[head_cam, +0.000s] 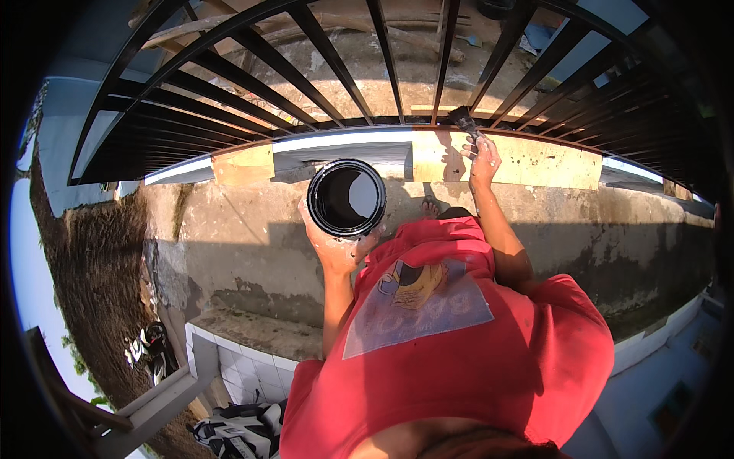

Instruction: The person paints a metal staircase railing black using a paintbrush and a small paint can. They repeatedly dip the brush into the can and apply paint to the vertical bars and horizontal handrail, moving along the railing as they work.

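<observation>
My left hand (pixel 338 246) holds an open can of dark paint (pixel 346 198) from below and the side, in front of my red shirt. Light reflects off the paint inside. In my right hand (pixel 484 160) is a paintbrush (pixel 463 119) with dark bristles, which are at the bottom rail of a black metal railing (pixel 444 63). Whether the bristles touch the rail, I cannot tell. White spots mark the fingers of both hands. Beneath the rail by my right hand lies a wooden board (pixel 527 163) with dark drips, and the hand casts a shadow on it.
A smaller board piece (pixel 243 164) lies under the railing at the left. Wooden poles (pixel 367 26) rest on the ground beyond the bars. Around my bare foot is a worn concrete floor (pixel 246 212). A low white-tiled wall (pixel 252 367) and a motorcycle (pixel 241 430) are at the lower left.
</observation>
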Available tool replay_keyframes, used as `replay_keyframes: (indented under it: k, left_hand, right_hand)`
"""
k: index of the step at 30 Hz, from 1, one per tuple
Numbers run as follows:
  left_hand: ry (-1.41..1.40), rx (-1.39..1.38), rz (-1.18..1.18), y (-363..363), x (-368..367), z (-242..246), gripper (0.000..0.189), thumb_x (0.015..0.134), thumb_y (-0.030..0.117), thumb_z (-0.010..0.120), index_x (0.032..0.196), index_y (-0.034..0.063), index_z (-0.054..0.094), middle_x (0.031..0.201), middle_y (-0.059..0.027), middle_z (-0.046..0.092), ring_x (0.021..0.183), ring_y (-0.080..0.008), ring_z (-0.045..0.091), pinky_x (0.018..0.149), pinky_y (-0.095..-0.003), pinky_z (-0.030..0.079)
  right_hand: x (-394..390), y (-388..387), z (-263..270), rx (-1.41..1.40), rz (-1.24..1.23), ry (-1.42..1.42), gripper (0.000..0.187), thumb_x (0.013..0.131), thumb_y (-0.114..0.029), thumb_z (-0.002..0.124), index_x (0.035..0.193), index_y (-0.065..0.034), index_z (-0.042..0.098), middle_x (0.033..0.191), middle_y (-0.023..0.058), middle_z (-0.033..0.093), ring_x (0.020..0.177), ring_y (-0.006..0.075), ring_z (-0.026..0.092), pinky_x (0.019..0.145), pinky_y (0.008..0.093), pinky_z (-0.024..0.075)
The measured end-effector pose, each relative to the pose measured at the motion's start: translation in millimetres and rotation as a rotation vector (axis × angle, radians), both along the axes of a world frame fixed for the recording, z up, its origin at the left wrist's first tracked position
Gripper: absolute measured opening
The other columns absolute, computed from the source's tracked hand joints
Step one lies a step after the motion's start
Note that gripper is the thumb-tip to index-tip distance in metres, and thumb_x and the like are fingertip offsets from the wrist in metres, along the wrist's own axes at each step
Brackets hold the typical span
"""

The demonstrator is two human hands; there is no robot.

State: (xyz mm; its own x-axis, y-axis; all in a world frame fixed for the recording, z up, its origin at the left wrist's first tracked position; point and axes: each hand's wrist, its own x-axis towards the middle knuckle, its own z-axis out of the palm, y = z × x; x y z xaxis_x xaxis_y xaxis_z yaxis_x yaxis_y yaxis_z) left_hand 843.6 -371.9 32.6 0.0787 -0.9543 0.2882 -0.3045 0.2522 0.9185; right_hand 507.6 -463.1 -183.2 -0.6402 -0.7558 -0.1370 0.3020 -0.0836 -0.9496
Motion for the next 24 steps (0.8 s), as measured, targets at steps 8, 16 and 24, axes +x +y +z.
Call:
replay_keyframes:
  k: [8,16,24]
  left_hand:
    - [-0.005,-0.018,0.050,7.0,15.3,-10.5,0.114,0.073,0.048,0.095,0.156,-0.0063,0.039,0.148,-0.0221,0.058,0.137,-0.0330,0.060,0.118,-0.0469,0.046]
    - [-0.011,-0.025,-0.013,-3.9,27.5,-10.1,0.118,0.070,0.036,0.098,0.159,-0.0067,0.035,0.151,-0.0244,0.057,0.140,-0.0340,0.059,0.121,-0.0474,0.045]
    - [0.077,0.092,-0.045,4.8,45.6,-5.8,0.125,0.069,0.033,0.100,0.163,-0.0092,0.029,0.154,-0.0265,0.054,0.144,-0.0355,0.057,0.123,-0.0486,0.043]
  right_hand:
    - [29.0,4.4,192.1,-0.455,0.011,0.155,0.038,0.112,-0.012,0.059,0.138,0.0151,0.057,0.115,0.0307,0.075,0.090,0.0290,0.079,0.077,0.0420,0.0706]
    - [48.2,-43.0,86.3,-0.313,-0.027,0.093,0.035,0.110,-0.011,0.065,0.135,0.0138,0.060,0.117,0.0258,0.076,0.088,0.0294,0.080,0.075,0.0385,0.0688]
    - [65.1,-14.5,-26.8,0.131,-0.044,-0.179,0.029,0.108,-0.011,0.071,0.130,0.0078,0.069,0.108,0.0195,0.079,0.079,0.0240,0.078,0.069,0.0347,0.0665]
